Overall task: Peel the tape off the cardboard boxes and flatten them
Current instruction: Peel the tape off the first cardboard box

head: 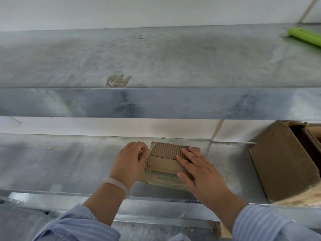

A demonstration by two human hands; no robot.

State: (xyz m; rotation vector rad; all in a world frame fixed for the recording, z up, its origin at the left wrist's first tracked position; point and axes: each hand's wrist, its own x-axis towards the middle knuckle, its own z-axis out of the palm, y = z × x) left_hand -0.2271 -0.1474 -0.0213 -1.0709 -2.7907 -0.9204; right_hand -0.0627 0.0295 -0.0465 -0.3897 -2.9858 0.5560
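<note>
Soft even daylight, slight blur, wide-angle edge bending.

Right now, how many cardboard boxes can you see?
2 for certain: the small box under the right hand, centre; the larger box at the shelf's right end. Cardboard behind it, cut by the frame edge, may be a third.

two-tier galvanised metal bench against a white wall

the upper shelf (pixel 156 54) is dull, streaked grey, with a torn brown label scrap (pixel 119 81) stuck near its front edge and a bright green roll (pixel 305 38) lying at its far right end. below its folded front lip, the lower shelf (pixel 60 162) runs along the white wall (pixel 121 11). a pale slanted strip (pixel 218 129) crosses the wall behind it. a bit of raw wood (pixel 224 230) shows under the bench's front rail.
</note>
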